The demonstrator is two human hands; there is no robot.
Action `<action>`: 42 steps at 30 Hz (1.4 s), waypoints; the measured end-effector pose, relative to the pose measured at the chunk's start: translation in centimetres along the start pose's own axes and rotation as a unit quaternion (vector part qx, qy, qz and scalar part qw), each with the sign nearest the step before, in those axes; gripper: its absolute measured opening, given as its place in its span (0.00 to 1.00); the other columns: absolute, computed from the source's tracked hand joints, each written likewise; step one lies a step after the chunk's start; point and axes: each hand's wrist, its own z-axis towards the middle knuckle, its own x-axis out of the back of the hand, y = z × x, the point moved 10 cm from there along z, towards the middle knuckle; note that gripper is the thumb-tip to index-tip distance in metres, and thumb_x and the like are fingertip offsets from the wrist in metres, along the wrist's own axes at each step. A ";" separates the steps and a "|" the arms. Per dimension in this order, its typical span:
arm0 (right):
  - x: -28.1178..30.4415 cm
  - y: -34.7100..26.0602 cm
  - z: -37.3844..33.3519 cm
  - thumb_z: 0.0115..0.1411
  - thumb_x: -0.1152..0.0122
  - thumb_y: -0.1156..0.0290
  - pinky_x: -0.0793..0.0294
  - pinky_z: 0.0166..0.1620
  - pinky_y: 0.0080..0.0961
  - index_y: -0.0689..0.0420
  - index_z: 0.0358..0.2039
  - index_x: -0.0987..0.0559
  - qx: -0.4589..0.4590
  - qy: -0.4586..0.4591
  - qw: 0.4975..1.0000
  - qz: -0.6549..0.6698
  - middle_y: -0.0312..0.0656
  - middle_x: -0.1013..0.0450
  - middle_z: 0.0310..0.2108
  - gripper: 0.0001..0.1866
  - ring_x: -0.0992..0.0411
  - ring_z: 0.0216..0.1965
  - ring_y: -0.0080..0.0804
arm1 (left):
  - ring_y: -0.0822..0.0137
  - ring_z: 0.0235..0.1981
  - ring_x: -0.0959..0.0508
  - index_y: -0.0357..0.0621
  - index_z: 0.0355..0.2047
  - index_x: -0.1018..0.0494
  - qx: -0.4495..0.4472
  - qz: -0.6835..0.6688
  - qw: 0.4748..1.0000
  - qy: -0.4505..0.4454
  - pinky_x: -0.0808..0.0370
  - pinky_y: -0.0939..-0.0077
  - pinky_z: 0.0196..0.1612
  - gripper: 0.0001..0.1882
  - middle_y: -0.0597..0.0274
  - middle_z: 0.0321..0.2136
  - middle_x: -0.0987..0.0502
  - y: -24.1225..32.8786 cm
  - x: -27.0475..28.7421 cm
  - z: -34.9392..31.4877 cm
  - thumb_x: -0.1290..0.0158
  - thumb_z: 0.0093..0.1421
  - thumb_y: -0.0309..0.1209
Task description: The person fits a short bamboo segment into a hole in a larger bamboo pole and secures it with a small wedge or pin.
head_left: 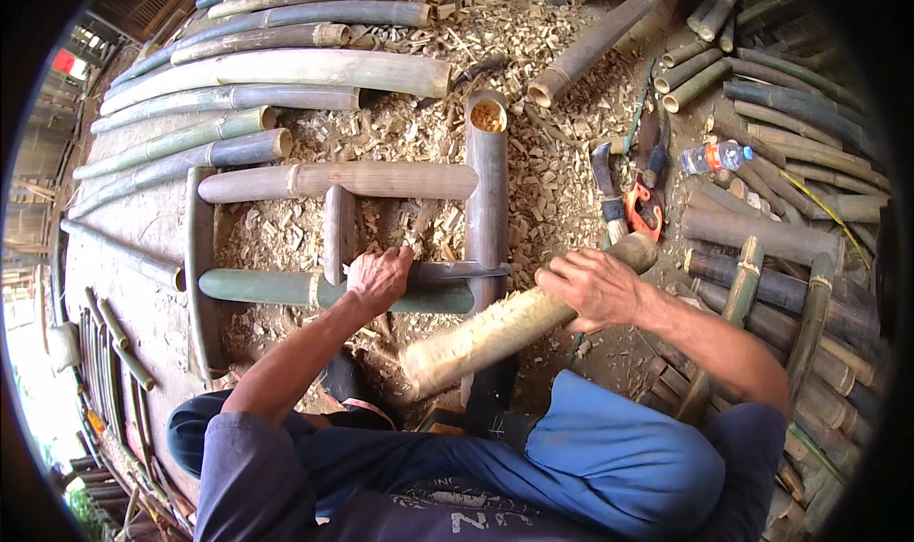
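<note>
My left hand point(378, 280) is closed over the handle end of a machete point(457, 271). Its dark blade lies along a green bamboo pole point(257, 286), and the tip reaches the thick bamboo post point(487, 190). My right hand point(598, 290) is wrapped round a thick wooden club point(490, 337) with a pale, roughly chipped surface, held slanting in front of my knees. A greyish bamboo pole point(381, 180) runs parallel to the green one. Both join the thick post and a left-hand post point(198, 275), and a short upright piece point(339, 232) stands between them.
Wood chips point(562, 161) cover the ground. Cut bamboo poles point(286, 70) lie in rows at the far left, with stacked bamboo point(762, 223) at the right. A curved knife point(606, 172), an orange-handled saw point(646, 204) and a water bottle point(709, 158) lie at the right.
</note>
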 end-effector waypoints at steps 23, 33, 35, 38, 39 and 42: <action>-5.2 5.2 -8.9 0.54 0.30 0.61 0.15 0.38 0.35 0.63 0.60 0.31 -0.382 0.229 0.516 0.732 0.44 0.24 0.38 0.36 0.20 0.35 0.34 | 0.49 0.23 0.19 0.38 0.33 0.14 -0.020 -0.142 0.987 -0.070 0.23 0.51 0.33 0.31 0.44 0.19 0.21 -2.0 7.8 8.1 0.43 0.67 0.58; -1.0 5.0 -7.3 0.52 0.24 0.67 0.18 0.43 0.34 0.64 0.68 0.40 -0.298 0.272 0.714 0.572 0.43 0.28 0.46 0.47 0.23 0.39 0.33 | 0.41 0.34 0.15 0.36 0.33 0.16 -0.028 -0.040 0.996 -0.080 0.19 0.48 0.42 0.35 0.40 0.27 0.17 -1.2 6.8 8.7 0.45 0.65 0.63; 1.7 4.7 -6.4 0.53 0.24 0.67 0.18 0.45 0.36 0.65 0.67 0.40 -0.269 0.313 0.777 0.477 0.45 0.27 0.47 0.46 0.22 0.41 0.36 | 0.41 0.37 0.15 0.37 0.33 0.16 -0.015 -0.024 0.996 -0.085 0.18 0.48 0.43 0.36 0.40 0.30 0.16 -1.9 6.4 7.9 0.45 0.65 0.64; -1.8 4.9 -6.4 0.53 0.25 0.66 0.19 0.51 0.38 0.66 0.64 0.37 -0.306 0.319 0.779 0.445 0.51 0.25 0.50 0.42 0.21 0.46 0.40 | 0.42 0.39 0.14 0.36 0.33 0.16 -0.012 -0.002 0.997 -0.075 0.18 0.48 0.45 0.38 0.39 0.31 0.16 -1.8 6.0 8.4 0.45 0.64 0.66; -3.5 5.0 -6.6 0.53 0.25 0.66 0.20 0.54 0.38 0.66 0.62 0.35 -0.330 0.311 0.766 0.455 0.52 0.24 0.51 0.40 0.21 0.48 0.41 | 0.42 0.39 0.14 0.36 0.34 0.16 -0.012 0.003 0.997 -0.070 0.18 0.48 0.45 0.38 0.38 0.31 0.16 -1.7 5.9 8.6 0.45 0.63 0.67; -5.7 6.1 -6.4 0.50 0.21 0.62 0.22 0.60 0.39 0.68 0.60 0.32 -0.399 0.040 0.821 0.407 0.58 0.24 0.52 0.43 0.22 0.52 0.48 | 0.42 0.38 0.15 0.34 0.34 0.17 -0.032 -0.017 0.994 -0.102 0.18 0.48 0.45 0.40 0.39 0.31 0.16 -0.5 6.2 9.1 0.46 0.63 0.68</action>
